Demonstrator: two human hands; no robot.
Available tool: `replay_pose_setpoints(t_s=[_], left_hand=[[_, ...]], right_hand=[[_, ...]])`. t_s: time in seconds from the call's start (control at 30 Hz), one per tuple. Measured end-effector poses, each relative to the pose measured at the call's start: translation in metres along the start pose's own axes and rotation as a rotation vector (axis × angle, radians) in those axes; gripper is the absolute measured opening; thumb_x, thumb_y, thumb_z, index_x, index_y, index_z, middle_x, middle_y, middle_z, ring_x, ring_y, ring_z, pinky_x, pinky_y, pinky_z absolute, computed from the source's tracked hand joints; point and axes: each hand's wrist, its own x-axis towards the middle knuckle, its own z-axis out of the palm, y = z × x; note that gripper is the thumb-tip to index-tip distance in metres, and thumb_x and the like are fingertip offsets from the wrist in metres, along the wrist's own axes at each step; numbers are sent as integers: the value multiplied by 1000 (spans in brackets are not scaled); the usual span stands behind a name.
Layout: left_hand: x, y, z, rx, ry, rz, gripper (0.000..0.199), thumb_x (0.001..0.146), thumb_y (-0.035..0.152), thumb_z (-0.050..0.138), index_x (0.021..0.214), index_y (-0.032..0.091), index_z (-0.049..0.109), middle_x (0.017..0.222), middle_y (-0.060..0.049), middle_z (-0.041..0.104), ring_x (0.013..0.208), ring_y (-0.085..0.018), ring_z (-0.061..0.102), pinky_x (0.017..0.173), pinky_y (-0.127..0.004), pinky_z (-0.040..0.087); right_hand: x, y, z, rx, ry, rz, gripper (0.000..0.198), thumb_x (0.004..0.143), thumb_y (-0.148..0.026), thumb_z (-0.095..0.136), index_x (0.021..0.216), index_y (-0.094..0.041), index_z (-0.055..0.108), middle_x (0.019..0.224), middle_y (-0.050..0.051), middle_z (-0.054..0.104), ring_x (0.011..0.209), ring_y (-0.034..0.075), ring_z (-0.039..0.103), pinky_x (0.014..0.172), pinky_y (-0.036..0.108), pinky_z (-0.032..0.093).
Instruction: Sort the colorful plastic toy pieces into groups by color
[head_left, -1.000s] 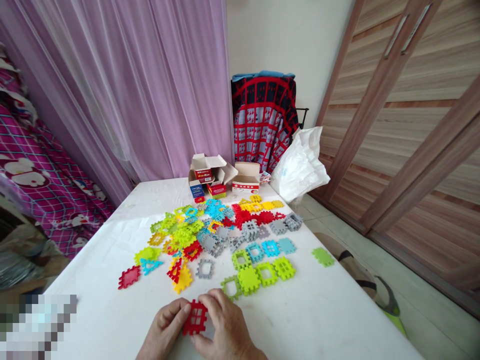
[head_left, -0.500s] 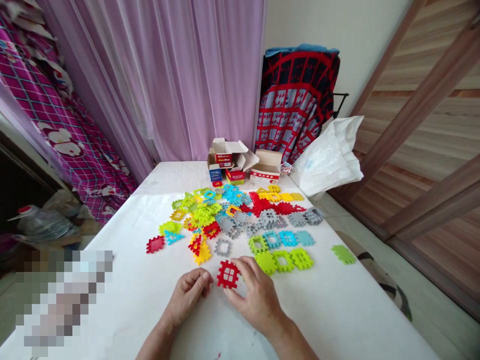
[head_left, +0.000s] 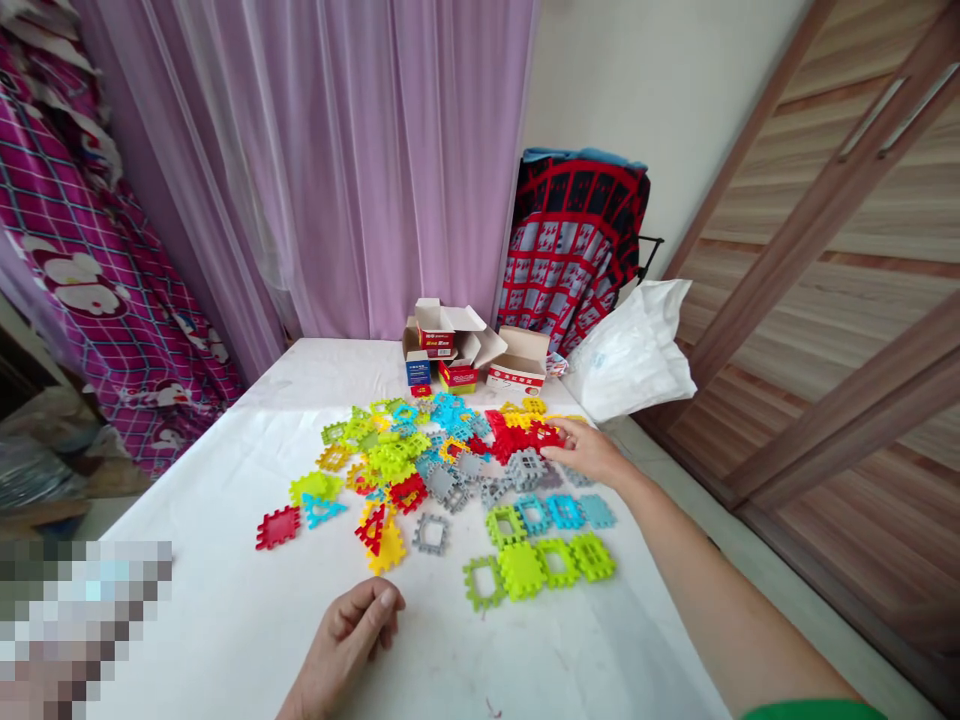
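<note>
My right hand (head_left: 583, 447) reaches to the far right of the table, its thumb and fingers closed on a red interlocking tile with a window pattern (head_left: 546, 434). The tile is at a group of red tiles (head_left: 511, 438); whether it touches them I cannot tell. My left hand (head_left: 365, 618) rests on the table near the front with curled fingers, and nothing shows in it. Grey tiles (head_left: 526, 467) lie just left of my right hand. In front of these are a row of blue tiles (head_left: 566, 511) and several lime-green tiles (head_left: 521, 570).
A mixed pile of coloured tiles (head_left: 397, 455) covers the middle of the white table (head_left: 247, 610). A red tile (head_left: 277, 527) and a grey frame tile (head_left: 431, 534) lie at its near side. Small open boxes (head_left: 459, 360) and a white bag (head_left: 634, 350) stand at the back.
My right hand has carried the red window tile from beside my left hand away to the red group at the far right. My left hand stays near the front; the view has shifted.
</note>
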Motion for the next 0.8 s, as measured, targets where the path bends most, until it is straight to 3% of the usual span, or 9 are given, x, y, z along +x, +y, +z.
replay_pose_setpoints(t_s=[0.37, 0.8], left_hand=[[2, 2, -3, -24, 22, -27, 61, 60, 78, 61, 67, 18, 64, 50, 2, 51, 48, -10, 44, 47, -22, 36], [1, -1, -4, -31, 23, -12, 59, 65, 75, 60, 68, 17, 64, 51, 2, 51, 49, -10, 44, 48, -21, 36]], right_hand=[[44, 3, 23, -194, -154, -70, 55, 70, -29, 74, 123, -20, 64, 98, 6, 70, 77, 17, 64, 69, 26, 48], [60, -8, 20, -298, -337, -118, 61, 68, -32, 73, 128, -24, 59, 110, 8, 68, 96, 24, 63, 81, 30, 47]])
